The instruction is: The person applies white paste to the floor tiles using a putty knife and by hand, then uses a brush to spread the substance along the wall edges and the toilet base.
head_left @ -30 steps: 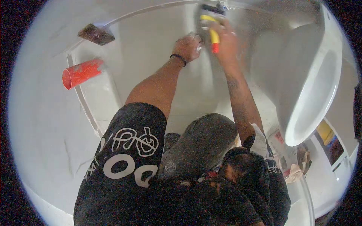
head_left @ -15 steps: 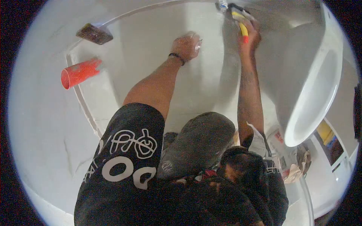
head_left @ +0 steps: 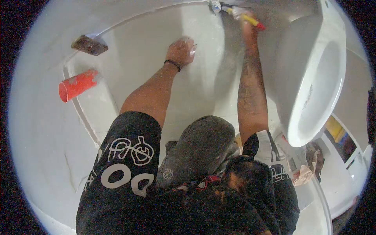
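Observation:
My left hand (head_left: 181, 52) is closed against the pale floor, its fingers curled; whether something is inside them is hidden. A dark band circles that wrist. At the top, my right hand (head_left: 243, 18) grips a yellow-handled tool (head_left: 249, 19) with a red end, slightly blurred. The tool's far end points left, next to a small whitish lump (head_left: 215, 6) by the wall's foot. What kind of head the tool has is too blurred to make out.
A red tube (head_left: 78, 85) lies at the left, below a dark brown block (head_left: 89, 45). A white oval basin (head_left: 319, 96) stands at the right. Behind my right arm are a crumpled bag (head_left: 304, 175) and a white box (head_left: 336, 133).
My right hand has moved up and left, and the tool has swung so its red end points right. The whole view has shifted slightly.

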The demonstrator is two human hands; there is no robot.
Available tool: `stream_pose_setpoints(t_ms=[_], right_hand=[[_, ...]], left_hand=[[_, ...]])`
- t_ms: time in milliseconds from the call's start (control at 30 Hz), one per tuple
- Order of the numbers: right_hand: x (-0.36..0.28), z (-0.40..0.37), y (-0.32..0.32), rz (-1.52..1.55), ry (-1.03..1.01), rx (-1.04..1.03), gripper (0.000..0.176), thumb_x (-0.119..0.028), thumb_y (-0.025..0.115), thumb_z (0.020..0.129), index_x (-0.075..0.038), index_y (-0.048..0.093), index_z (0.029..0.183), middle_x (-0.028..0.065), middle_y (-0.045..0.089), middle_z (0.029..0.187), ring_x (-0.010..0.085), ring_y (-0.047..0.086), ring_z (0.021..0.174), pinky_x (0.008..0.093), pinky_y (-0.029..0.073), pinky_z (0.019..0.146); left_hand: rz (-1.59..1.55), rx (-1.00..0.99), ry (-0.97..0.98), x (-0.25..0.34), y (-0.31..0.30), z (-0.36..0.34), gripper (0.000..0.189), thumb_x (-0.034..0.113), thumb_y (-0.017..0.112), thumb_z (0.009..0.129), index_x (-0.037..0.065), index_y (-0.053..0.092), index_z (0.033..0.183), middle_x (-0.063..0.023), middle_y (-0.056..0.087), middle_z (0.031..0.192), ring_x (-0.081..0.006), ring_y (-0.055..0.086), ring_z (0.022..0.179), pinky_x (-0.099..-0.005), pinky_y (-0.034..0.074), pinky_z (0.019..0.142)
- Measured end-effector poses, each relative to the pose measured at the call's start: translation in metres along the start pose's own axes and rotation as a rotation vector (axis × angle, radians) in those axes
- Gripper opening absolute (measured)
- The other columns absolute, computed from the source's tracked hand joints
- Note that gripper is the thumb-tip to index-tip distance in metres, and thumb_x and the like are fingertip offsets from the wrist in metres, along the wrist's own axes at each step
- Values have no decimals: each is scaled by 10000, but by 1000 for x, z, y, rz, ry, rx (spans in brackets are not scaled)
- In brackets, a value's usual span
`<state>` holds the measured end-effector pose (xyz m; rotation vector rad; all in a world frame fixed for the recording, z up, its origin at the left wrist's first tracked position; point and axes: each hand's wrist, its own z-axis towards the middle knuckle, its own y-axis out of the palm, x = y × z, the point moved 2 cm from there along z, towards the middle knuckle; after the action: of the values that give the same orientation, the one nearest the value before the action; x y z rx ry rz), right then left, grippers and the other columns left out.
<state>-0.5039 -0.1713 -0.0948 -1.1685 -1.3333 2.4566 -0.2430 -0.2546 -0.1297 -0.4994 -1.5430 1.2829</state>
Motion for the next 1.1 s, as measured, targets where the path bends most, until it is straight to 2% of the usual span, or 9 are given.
stream_pose_setpoints(t_ms=[67, 267, 400, 467, 533, 700, 767, 900, 1100], right_hand=[[11, -24, -4, -510, -221, -112, 90, -95, 594, 780, -17, 607, 823, 151, 622, 765, 288, 605, 725, 381, 466, 665], [-57, 3, -65, 207, 214, -226, 77, -81, 606, 748, -40, 622, 810, 149, 626, 759, 286, 609, 710, 382, 474, 653], [78, -28, 14, -599, -164, -64, 125, -124, 635, 722, -46, 627, 820, 147, 627, 826, 290, 604, 794, 369, 472, 706], [2, -57, -27, -366, -387, -34, 168, -143, 659, 702, -49, 626, 837, 146, 622, 837, 293, 597, 800, 369, 469, 717], [-56, -66, -63, -142, 84, -359, 205, -161, 673, 709, -51, 626, 876, 134, 625, 823, 270, 600, 784, 372, 464, 711], [-107, -67, -113, 292, 388, -218, 157, -56, 572, 759, -69, 651, 893, 95, 650, 926, 236, 600, 903, 345, 457, 796], [-103, -72, -90, 461, 121, -237, 159, -63, 568, 764, -53, 640, 905, 91, 655, 932, 240, 615, 872, 348, 468, 790], [-128, -113, -88, -276, 130, -423, 194, -124, 566, 774, -72, 623, 953, 134, 644, 954, 303, 610, 904, 398, 479, 771], [-132, -124, -61, 49, 35, -706, 230, -213, 629, 784, -48, 618, 944, 112, 644, 883, 252, 606, 837, 360, 468, 732]], left_hand=[[-11, -119, -50, 8, -11, 4, 212, 282, 541, 814, 91, 542, 906, -142, 583, 875, -326, 583, 817, -447, 477, 710], [-28, -169, -70, 2, 1, 2, 245, 282, 552, 805, 88, 544, 953, -141, 567, 970, -320, 575, 870, -442, 479, 735], [-31, -103, -39, -2, -2, -2, 276, 283, 554, 800, 94, 540, 1001, -130, 559, 1015, -309, 576, 879, -424, 482, 755], [-17, -107, -4, -5, 4, -1, 285, 282, 557, 797, 96, 538, 1012, -127, 559, 1016, -305, 576, 886, -416, 483, 762], [7, -115, 9, -8, 4, -8, 294, 281, 560, 794, 98, 536, 1023, -124, 558, 1018, -300, 577, 894, -408, 485, 769], [30, -180, -40, 4, -8, -10, 348, 282, 574, 773, 125, 534, 1081, -105, 558, 1100, -262, 579, 964, -385, 490, 806], [22, -162, -69, -4, -7, -20, 336, 272, 572, 774, 127, 538, 1075, -96, 559, 1108, -257, 575, 971, -387, 485, 817], [-8, 5, -5, -5, 14, -19, 295, 256, 576, 771, 142, 562, 1043, -61, 567, 1104, -248, 559, 986, -402, 459, 850], [217, 471, -70, -106, -71, -105, 352, 317, 583, 772, 171, 575, 1092, -82, 604, 1048, -298, 566, 922, -424, 449, 824]])
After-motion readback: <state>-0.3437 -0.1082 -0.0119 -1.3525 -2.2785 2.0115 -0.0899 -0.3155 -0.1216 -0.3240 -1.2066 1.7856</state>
